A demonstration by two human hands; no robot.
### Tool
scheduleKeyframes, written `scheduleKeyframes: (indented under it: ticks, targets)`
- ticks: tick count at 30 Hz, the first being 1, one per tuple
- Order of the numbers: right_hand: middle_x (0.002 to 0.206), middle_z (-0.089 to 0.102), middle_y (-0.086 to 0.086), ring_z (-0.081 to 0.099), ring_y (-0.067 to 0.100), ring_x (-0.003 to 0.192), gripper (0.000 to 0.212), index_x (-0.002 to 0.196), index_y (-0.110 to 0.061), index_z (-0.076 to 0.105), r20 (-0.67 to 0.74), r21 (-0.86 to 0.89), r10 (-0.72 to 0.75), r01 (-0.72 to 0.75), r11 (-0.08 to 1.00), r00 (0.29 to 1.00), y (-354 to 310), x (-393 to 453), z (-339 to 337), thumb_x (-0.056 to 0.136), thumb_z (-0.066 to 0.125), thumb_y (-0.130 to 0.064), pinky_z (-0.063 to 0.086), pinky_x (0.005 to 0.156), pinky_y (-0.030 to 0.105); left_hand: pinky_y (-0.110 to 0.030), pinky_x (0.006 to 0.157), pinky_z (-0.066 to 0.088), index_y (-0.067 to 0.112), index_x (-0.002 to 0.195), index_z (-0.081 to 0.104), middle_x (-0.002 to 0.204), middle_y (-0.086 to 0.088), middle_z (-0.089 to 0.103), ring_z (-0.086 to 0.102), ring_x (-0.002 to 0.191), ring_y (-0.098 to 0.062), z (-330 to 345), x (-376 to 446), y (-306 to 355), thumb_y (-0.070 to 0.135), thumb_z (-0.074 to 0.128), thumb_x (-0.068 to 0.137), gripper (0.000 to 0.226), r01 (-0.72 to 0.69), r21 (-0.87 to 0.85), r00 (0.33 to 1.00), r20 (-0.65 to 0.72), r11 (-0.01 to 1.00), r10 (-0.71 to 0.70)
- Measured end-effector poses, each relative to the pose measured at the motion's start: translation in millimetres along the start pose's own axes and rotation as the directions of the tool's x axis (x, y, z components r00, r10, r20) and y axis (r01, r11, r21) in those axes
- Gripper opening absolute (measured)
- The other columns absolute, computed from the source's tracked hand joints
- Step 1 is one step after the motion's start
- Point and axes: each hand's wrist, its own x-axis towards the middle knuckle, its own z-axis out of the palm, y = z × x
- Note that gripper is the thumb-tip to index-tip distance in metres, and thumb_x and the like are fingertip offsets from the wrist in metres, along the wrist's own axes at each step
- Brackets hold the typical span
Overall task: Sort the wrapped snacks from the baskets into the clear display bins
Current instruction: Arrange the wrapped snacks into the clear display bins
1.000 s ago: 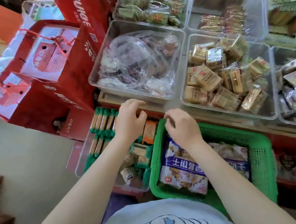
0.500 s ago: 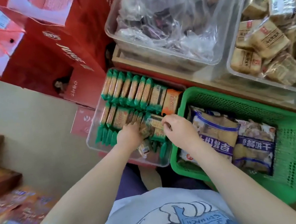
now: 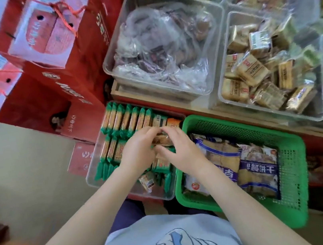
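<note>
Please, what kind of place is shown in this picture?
Probably a small shop or snack stall. Clear display bins hold loose wrapped snacks, red gift boxes are stacked beside them, and a green basket holds bagged goods. Both hands are arranging green-ended snack packs in a clear tray.

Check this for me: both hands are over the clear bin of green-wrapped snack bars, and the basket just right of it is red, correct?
Not quite. The head view shows the basket is green, not red. The rest holds: the left hand and right hand are over the clear bin of green-wrapped snack bars.
</note>
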Motion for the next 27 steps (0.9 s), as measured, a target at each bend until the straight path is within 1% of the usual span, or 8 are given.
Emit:
scheduleKeyframes:
  ticks: [4, 8, 11, 13, 16, 19, 22, 27]
  targets:
    - [0.12, 0.057, -0.013, 0.052, 0.003, 0.11, 0.037, 0.132, -0.024, 0.058, -0.251, 0.103, 0.01, 0.017, 0.995, 0.968, -2, -18, -58, 0.099, 0.058, -0.041, 0.042, 0.094, 0.021, -0.039, 0.079, 0.057, 0.011, 0.118, 0.067, 0.116, -0.005, 0.065, 0.062, 0.103, -0.026, -14, 27, 52, -0.002, 0.074, 0.073, 0.047, -0.24, -0.011, 0.957, -0.17, 0.971, 0.234]
    - [0.107, 0.063, -0.005, 0.057, 0.009, 0.098, 0.025, 0.117, -0.023, 0.065, -0.419, 0.09, 0.016, 0.024, 0.996, 0.908, 14, -37, -121, 0.096, 0.062, -0.035, 0.045, 0.081, 0.021, -0.042, 0.096, 0.053, 0.016, 0.133, 0.058, 0.137, -0.005, 0.056, 0.053, 0.124, -0.025, -10, 52, 104, 0.014, 0.076, 0.08, 0.056, -0.219, -0.018, 0.948, -0.239, 0.976, 0.209]
    - [0.108, 0.054, -0.002, 0.051, 0.014, 0.101, 0.03, 0.124, -0.019, 0.059, -0.698, 0.016, 0.041, -0.041, 0.999, 0.715, 30, -42, -169, 0.098, 0.056, -0.033, 0.038, 0.076, 0.022, -0.032, 0.118, 0.021, 0.015, 0.155, 0.029, 0.159, -0.006, 0.03, 0.025, 0.148, -0.022, -8, 73, 127, 0.034, 0.067, 0.091, 0.077, -0.143, 0.087, 0.976, -0.152, 0.986, 0.155]
    - [0.113, 0.052, 0.003, 0.046, 0.018, 0.106, 0.033, 0.125, -0.013, 0.055, -0.839, -0.027, 0.035, -0.106, 0.994, 0.543, 43, -35, -201, 0.097, 0.056, -0.032, 0.037, 0.08, 0.027, -0.031, 0.12, 0.001, 0.015, 0.158, 0.014, 0.165, -0.006, 0.013, 0.007, 0.153, -0.02, -3, 87, 130, 0.043, 0.058, 0.095, 0.082, -0.108, 0.222, 0.992, -0.043, 0.969, 0.12]
    - [0.114, 0.049, 0.016, 0.047, 0.029, 0.105, 0.03, 0.115, -0.006, 0.05, -0.913, -0.084, 0.01, -0.211, 0.974, 0.408, 64, -9, -245, 0.09, 0.058, -0.023, 0.042, 0.073, 0.033, -0.037, 0.124, -0.004, 0.018, 0.159, 0.001, 0.167, -0.004, 0.001, -0.007, 0.153, -0.018, 4, 95, 123, 0.048, 0.051, 0.096, 0.086, -0.087, 0.389, 0.992, 0.121, 0.917, 0.043]
    - [0.116, 0.046, 0.019, 0.049, 0.032, 0.105, 0.021, 0.108, -0.006, 0.05, -0.876, -0.123, 0.042, -0.308, 0.944, 0.48, 78, 21, -272, 0.09, 0.056, -0.015, 0.044, 0.074, 0.034, -0.036, 0.123, -0.007, 0.021, 0.157, -0.01, 0.166, -0.002, -0.008, -0.014, 0.152, -0.016, 8, 92, 119, 0.046, 0.051, 0.096, 0.089, -0.097, 0.431, 0.987, 0.158, 0.897, 0.03]
    - [0.132, 0.049, 0.02, 0.045, 0.037, 0.122, 0.021, 0.115, -0.009, 0.053, -0.787, -0.25, 0.064, -0.412, 0.876, 0.614, 94, 41, -272, 0.094, 0.052, -0.013, 0.045, 0.1, 0.046, -0.035, 0.122, -0.01, 0.022, 0.156, -0.013, 0.165, -0.001, -0.012, -0.016, 0.151, -0.016, 8, 92, 121, 0.044, 0.05, 0.096, 0.089, -0.071, 0.422, 0.987, 0.158, 0.904, 0.004]
    - [0.166, 0.014, 0.012, 0.008, 0.036, 0.153, 0.048, 0.151, -0.022, 0.028, -0.665, -0.324, 0.205, -0.524, 0.788, 0.719, 109, 47, -265, 0.103, 0.032, -0.024, 0.008, 0.122, 0.059, -0.038, 0.124, -0.007, 0.023, 0.157, -0.012, 0.165, 0.001, -0.013, -0.018, 0.15, -0.014, 7, 92, 119, 0.043, 0.051, 0.095, 0.091, -0.071, 0.409, 0.984, 0.179, 0.91, -0.004]
